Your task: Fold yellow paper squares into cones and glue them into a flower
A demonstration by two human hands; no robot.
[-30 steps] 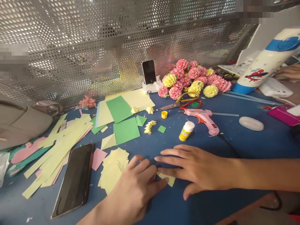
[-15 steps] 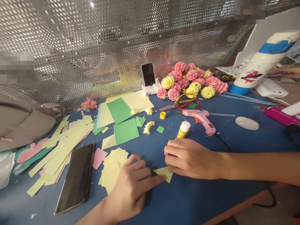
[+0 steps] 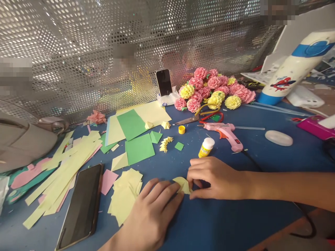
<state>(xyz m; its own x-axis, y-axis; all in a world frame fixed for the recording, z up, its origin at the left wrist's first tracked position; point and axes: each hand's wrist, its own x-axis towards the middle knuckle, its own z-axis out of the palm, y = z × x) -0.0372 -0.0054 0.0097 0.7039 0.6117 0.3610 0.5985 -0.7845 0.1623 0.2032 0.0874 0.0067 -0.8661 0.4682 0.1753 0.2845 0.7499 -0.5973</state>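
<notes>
A small yellow paper piece [image 3: 182, 184] lies partly folded on the blue table [image 3: 225, 223], between my two hands. My left hand [image 3: 153, 212] lies over its left side, fingers pressing down on the paper. My right hand [image 3: 214, 177] pinches the paper's right edge between thumb and fingers and lifts it a little. Just left of my left hand sits a stack of yellow paper squares [image 3: 125, 195]. A small yellow glue bottle [image 3: 206, 147] stands just beyond my right hand.
A black phone [image 3: 78, 205] lies at the left beside yellow paper strips [image 3: 62, 170]. Green sheets [image 3: 136, 136], scissors [image 3: 199, 115], a pink glue gun [image 3: 226, 134] and a heap of paper flowers [image 3: 209, 89] lie further back. A perforated metal screen [image 3: 104, 52] closes the far side.
My right hand went from lying flat with spread fingers to a pinch on the paper's edge. The paper has been folded and raised slightly. My left hand shifted slightly on the piece.
</notes>
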